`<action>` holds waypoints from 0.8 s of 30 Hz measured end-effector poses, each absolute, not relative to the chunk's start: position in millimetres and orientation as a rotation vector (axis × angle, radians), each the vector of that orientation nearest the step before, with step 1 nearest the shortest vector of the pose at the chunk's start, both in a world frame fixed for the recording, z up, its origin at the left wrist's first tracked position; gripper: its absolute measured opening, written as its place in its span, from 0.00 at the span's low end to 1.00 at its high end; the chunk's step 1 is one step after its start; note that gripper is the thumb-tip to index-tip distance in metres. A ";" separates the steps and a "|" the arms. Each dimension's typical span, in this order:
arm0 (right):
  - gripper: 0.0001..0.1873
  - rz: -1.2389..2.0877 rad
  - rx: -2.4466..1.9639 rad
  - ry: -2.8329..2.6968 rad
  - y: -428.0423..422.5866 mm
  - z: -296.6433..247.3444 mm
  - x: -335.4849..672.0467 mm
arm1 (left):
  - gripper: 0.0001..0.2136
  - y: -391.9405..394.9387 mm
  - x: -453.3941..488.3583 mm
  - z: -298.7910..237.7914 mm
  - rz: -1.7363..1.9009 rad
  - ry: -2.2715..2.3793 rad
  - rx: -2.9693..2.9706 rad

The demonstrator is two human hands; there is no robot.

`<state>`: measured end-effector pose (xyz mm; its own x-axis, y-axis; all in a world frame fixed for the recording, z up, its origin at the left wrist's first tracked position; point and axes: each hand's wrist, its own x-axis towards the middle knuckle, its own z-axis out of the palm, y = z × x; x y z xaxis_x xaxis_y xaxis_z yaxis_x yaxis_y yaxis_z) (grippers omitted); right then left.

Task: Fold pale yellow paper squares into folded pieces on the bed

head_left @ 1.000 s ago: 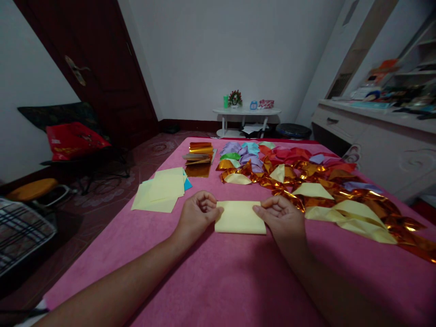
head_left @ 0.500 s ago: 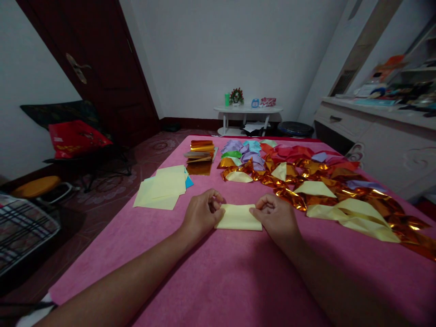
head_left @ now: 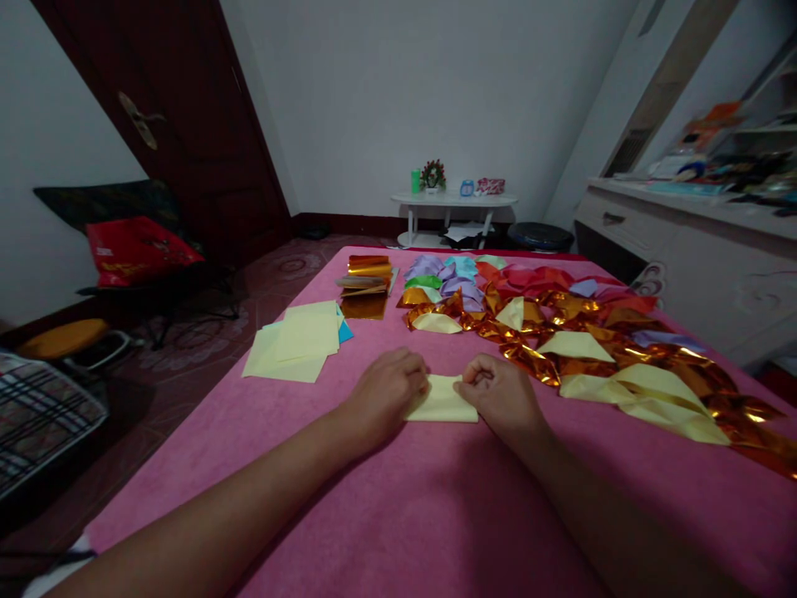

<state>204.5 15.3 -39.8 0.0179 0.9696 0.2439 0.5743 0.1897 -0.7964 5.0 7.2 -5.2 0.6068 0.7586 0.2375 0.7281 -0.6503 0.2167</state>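
A pale yellow folded paper (head_left: 443,403) lies on the pink table cover (head_left: 398,498) in front of me. My left hand (head_left: 384,393) rests curled on the paper's left part, fingers closed over its edge. My right hand (head_left: 500,392) is curled at the paper's right end, pinching its top corner. Both hands sit close together, with only a small patch of paper showing between them.
A loose stack of pale yellow sheets (head_left: 292,342) lies to the left. A pile of gold foil sheets (head_left: 366,286) sits behind. A long chain of folded gold, yellow, red and purple pieces (head_left: 598,340) spreads across the right side. A cabinet (head_left: 697,266) stands at the right.
Both hands have moved inward toward each other over the paper, which now shows as a much narrower piece than the wide rectangle seen one second ago.
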 end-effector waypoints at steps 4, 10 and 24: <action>0.05 0.629 -1.472 -1.661 15.2 -40.9 204.7 | 0.11 13.9 13.2 -11.7 0.288 1.216 2.758; 0.06 0.649 -1.425 -1.632 15.1 -43.9 204.6 | 0.11 12.3 35.7 -19.6 0.248 1.435 2.677; 0.06 0.704 -1.516 -1.612 13.9 -40.0 203.2 | 0.32 17.8 26.6 -12.3 0.327 1.423 2.438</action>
<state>203.2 13.9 -40.0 0.0347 0.9841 0.1740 0.5406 0.1280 -0.8315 26.6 17.8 -12.3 0.4839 0.8739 0.0455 0.8060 -0.4654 0.3658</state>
